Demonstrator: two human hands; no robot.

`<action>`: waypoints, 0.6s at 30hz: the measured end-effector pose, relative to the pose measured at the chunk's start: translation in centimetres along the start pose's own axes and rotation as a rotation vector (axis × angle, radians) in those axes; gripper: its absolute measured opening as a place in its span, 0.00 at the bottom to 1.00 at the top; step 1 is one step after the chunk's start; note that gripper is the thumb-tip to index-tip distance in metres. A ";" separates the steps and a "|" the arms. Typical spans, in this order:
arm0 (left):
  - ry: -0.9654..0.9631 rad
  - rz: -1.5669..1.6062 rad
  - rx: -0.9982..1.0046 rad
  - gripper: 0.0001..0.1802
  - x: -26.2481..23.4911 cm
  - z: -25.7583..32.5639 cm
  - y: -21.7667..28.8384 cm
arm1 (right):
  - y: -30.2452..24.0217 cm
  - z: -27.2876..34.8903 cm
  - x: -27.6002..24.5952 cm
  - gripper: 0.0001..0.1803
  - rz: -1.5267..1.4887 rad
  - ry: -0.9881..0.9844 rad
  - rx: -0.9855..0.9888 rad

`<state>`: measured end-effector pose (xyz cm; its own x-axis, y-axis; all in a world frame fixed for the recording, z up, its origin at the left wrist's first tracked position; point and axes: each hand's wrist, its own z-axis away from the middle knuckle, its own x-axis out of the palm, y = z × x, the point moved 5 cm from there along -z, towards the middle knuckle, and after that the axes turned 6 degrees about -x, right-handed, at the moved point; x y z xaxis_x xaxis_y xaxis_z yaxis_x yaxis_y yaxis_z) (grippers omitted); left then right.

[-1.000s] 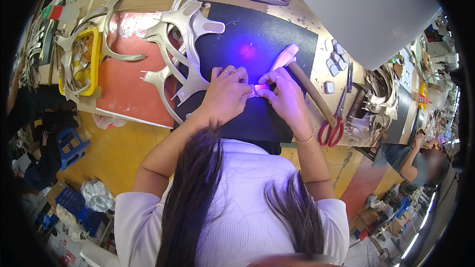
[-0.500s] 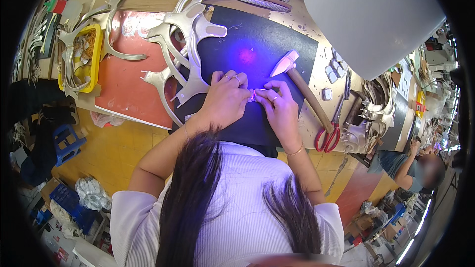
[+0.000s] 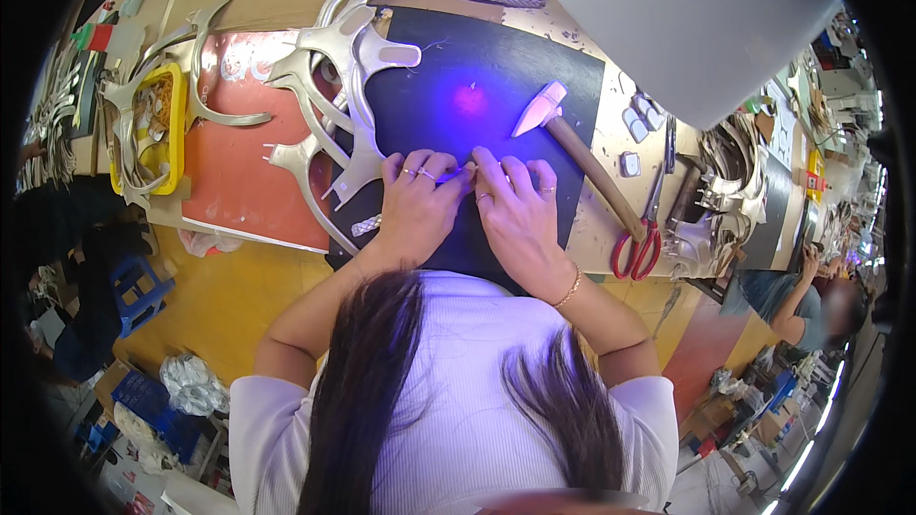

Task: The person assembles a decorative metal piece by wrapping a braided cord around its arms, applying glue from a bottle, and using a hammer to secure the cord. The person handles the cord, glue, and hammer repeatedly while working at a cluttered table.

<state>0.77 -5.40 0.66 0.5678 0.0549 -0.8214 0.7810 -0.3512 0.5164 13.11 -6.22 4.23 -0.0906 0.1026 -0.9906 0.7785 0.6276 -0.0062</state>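
Over the black mat (image 3: 534, 52), my left hand (image 3: 423, 205) and my right hand (image 3: 518, 217) meet at their fingertips in a pinch. Whatever they hold is small and covered by the fingers, so its kind cannot be told. Thin rings sit on fingers of both hands. Beside my left hand lies a pile of pale metallic, Y-shaped strap pieces (image 3: 358, 95). The end of a braided strip (image 3: 365, 225) shows by my left wrist. A hammer (image 3: 596, 167) with a wooden handle rests right of my right hand. Purple-blue light falls on the mat ahead of my fingers.
Red-handled scissors (image 3: 636, 253) lie at the table's near right edge. A yellow basket (image 3: 175, 148) and a red board (image 3: 229, 172) are on the left. A large pale lamp-like shade (image 3: 692, 19) hangs at upper right. Another person (image 3: 801, 310) works at far right.
My right hand has turned over more, its back now upward, and its fingers cover the small brightly lit thing that showed between the fingertips before. The whole view has shifted slightly.
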 end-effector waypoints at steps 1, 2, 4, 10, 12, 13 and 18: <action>-0.010 0.009 0.003 0.11 0.0 0.0 -0.1 | 0.0 -0.1 -0.1 0.14 0.001 0.028 -0.015; -0.014 0.016 0.012 0.11 0.0 0.0 -0.1 | 0.4 -0.1 0.1 0.14 -0.048 0.008 0.024; -0.033 0.011 0.013 0.10 -0.2 -0.2 0.0 | 1.4 0.0 0.1 0.14 -0.137 0.005 0.084; -0.079 -0.029 -0.047 0.08 -0.5 -1.0 0.6 | 5.5 1.8 -0.7 0.18 -0.250 0.143 0.375; -0.099 -0.035 -0.061 0.07 -0.4 -1.0 0.6 | 7.4 2.4 -0.3 0.20 -0.240 0.201 0.475; -0.101 -0.030 -0.063 0.07 -0.4 -1.0 0.6 | 8.3 2.3 0.2 0.21 -0.246 0.187 0.486; -0.109 0.010 -0.053 0.06 -0.5 -1.1 0.6 | 9.3 1.9 0.6 0.21 -0.185 0.157 0.465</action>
<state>1.22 -4.58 1.68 0.5464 -0.0519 -0.8359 0.7896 -0.3010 0.5348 21.47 -1.81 3.32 -0.3165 0.1594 -0.9351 0.9310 0.2411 -0.2741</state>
